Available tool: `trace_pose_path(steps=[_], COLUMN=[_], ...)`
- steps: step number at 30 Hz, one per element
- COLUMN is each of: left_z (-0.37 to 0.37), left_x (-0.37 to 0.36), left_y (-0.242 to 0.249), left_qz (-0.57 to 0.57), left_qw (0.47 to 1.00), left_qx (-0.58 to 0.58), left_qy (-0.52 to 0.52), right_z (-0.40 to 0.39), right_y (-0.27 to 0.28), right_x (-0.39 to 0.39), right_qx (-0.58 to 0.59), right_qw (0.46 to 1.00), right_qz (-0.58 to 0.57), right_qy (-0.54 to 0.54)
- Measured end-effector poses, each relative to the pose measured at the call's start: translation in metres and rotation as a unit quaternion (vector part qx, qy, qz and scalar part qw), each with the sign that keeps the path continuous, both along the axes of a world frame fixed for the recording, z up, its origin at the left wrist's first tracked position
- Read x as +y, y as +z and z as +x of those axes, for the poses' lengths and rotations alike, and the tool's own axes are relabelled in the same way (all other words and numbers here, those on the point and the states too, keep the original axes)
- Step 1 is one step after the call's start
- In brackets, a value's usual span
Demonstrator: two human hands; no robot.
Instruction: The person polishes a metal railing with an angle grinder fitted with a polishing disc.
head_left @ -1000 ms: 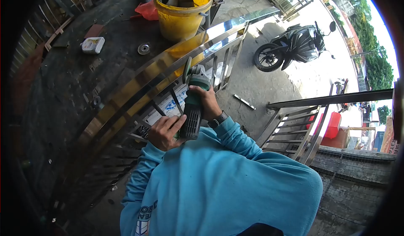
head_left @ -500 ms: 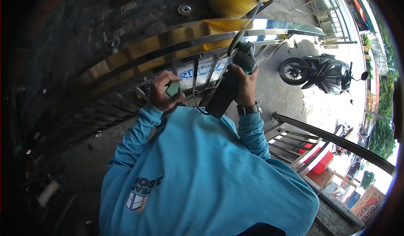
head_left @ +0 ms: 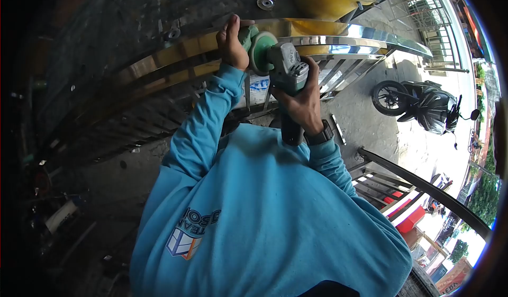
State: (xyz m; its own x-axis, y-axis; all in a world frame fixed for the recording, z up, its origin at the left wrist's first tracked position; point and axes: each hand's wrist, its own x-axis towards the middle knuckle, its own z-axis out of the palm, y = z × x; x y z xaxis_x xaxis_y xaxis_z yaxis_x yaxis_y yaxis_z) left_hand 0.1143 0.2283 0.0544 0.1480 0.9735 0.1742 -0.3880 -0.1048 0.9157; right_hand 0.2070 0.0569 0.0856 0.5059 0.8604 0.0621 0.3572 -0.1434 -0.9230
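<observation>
My right hand (head_left: 304, 98) is wrapped round the body of an angle grinder (head_left: 288, 69), with a watch on that wrist. A round pad, green and pale-rimmed (head_left: 262, 53), sits on the grinder's head and faces left. My left hand (head_left: 233, 45) holds a green block (head_left: 247, 36), which looks like polishing compound, against or very close to the pad's face. Just behind both hands runs a shiny metal railing (head_left: 317, 29) with upright bars below its top rail.
A yellow bucket (head_left: 325, 3) and a small metal disc (head_left: 266, 3) are on the dark surface beyond the railing. To the right a black motorcycle (head_left: 423, 98) is parked on concrete. Another metal frame (head_left: 423, 183) stands at the lower right.
My left hand has moved up and right, bringing the green block to the pad. The grinder has turned so its pad faces the left hand. The view has shifted slightly.
</observation>
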Motion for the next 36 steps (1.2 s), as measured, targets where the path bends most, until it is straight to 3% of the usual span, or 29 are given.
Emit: trace_pose_path(steps=[3, 5, 8, 10, 11, 13, 14, 15, 16, 18, 19, 23, 29, 36], left_z=[-0.015, -0.028, -0.042, -0.031, -0.032, -0.043, -0.045, -0.047, -0.043, -0.05, -0.053, -0.064, -0.067, -0.074], left_x=[0.014, 0.024, 0.018, 0.001, -0.012, -0.031, -0.04, -0.05, -0.055, -0.075, -0.085, -0.118, -0.116, -0.11], left_y=[0.004, 0.006, 0.004, 0.003, 0.009, 0.035, 0.032, 0.027, 0.025, 0.004, -0.004, -0.027, -0.038, -0.051], left_qz=[0.007, -0.057, -0.005, 0.054, 0.148, -0.012, 0.007, 0.025, 0.187, 0.258, 0.286, 0.33, 0.462, 0.501], left_qw=[1.0, 0.99, 0.997, 0.997, 0.983, 0.985, 0.977, 0.966, 0.948, 0.892, 0.859, 0.812, 0.726, 0.703], left_qx=[-0.002, -0.126, -0.076, 0.046, 0.106, -0.051, -0.01, 0.03, 0.134, 0.261, 0.311, 0.352, 0.362, 0.355], left_qy=[0.029, 0.02, 0.002, 0.026, -0.036, -0.164, -0.214, -0.257, -0.219, -0.265, -0.291, -0.328, -0.359, -0.36], right_z=[-0.003, -0.001, 0.001, 0.001, 0.002, 0.012, 0.015, 0.022, 0.029, 0.036, 0.036, 0.044, 0.042, 0.041], right_y=[0.0, -0.006, -0.002, -0.012, -0.018, -0.027, -0.033, -0.04, -0.055, -0.068, -0.064, -0.069, -0.087, -0.108], right_x=[-0.004, -0.007, -0.007, -0.004, -0.002, 0.001, -0.001, -0.002, -0.004, -0.01, -0.013, -0.024, -0.034, -0.037], right_qx=[0.003, 0.032, 0.053, 0.024, -0.007, 0.001, 0.013, 0.046, 0.099, 0.157, 0.251, 0.477, 0.5, 0.499], right_qw=[1.0, 0.999, 0.999, 1.0, 1.0, 0.999, 0.995, 0.992, 0.989, 0.98, 0.959, 0.868, 0.848, 0.841], right_qz=[-0.019, -0.015, -0.012, 0.002, 0.015, -0.024, -0.064, -0.07, -0.04, -0.012, -0.014, -0.001, 0.02, 0.03], right_qy=[0.01, 0.004, 0.007, 0.0, -0.01, -0.046, -0.075, -0.094, -0.106, -0.118, -0.134, -0.138, -0.174, -0.206])
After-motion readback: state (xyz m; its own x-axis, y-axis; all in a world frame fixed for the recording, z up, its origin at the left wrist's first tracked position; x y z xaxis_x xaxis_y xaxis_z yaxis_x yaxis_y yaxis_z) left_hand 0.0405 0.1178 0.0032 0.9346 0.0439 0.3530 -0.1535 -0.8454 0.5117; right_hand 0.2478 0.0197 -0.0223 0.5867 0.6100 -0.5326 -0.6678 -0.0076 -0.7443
